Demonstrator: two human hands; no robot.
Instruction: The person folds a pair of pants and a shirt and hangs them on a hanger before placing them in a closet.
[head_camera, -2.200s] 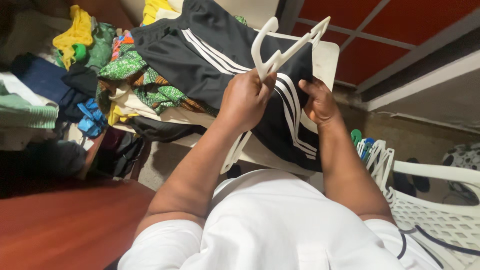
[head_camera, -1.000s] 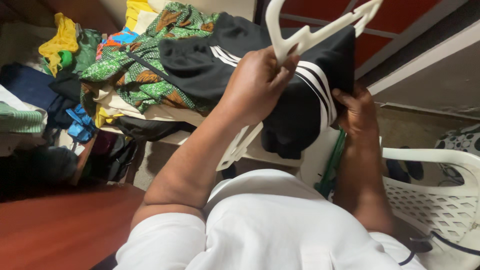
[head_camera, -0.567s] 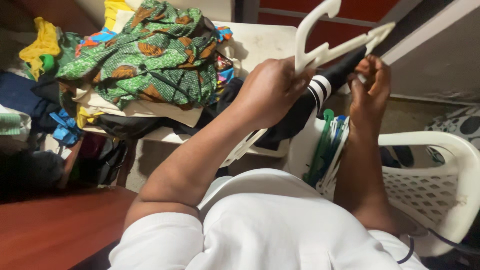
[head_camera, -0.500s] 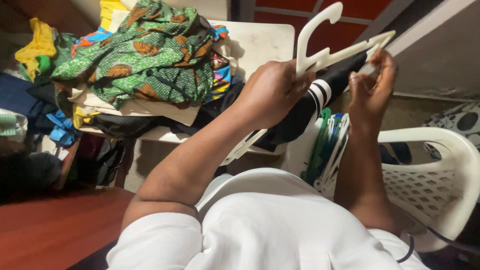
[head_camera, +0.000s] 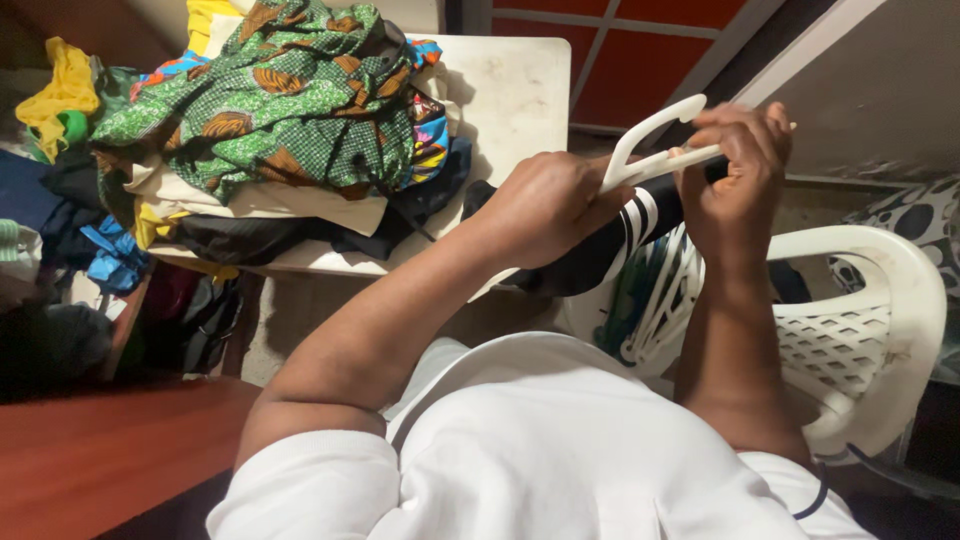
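Currently mid-air, both hands up over the gap between tabletop and chair.

- Left hand (head_camera: 545, 205): fist closed round the near part of the white hanger (head_camera: 650, 150), just below the hook. Grip tight, apparently to keep the frame level and steady while the other end is worked.
- Right hand (head_camera: 735, 175): fingers curled and pinched over the far arm of the hanger, thumb side pressing down. Cannot tell whether cloth is trapped under the fingertips; the tips are hidden behind the knuckles.
- Black garment with white stripes (head_camera: 610, 245): hanging below and between the two hands, draped from the hanger, bunched and sagging toward the chair. Held off the tabletop, probably so the fabric can fall free and settle on the frame instead of dragging.
- Spare hangers (head_camera: 660, 295), white with some green and blue: stacked just under the right hand, leaning against the white plastic chair (head_camera: 870, 320). Within easy reach below the wrist.
- Heap of clothes, green patterned cloth (head_camera: 260, 100) on top: well to the left of the left hand, piled on the pale tabletop (head_camera: 510, 80). Bare corner of the tabletop directly beyond the left knuckles.
- More clothes, yellow cloth (head_camera: 60, 85) among them, farther left still, out of reach of either hand.
- Red-brown surface (head_camera: 110, 450) low on the left, below the left elbow.
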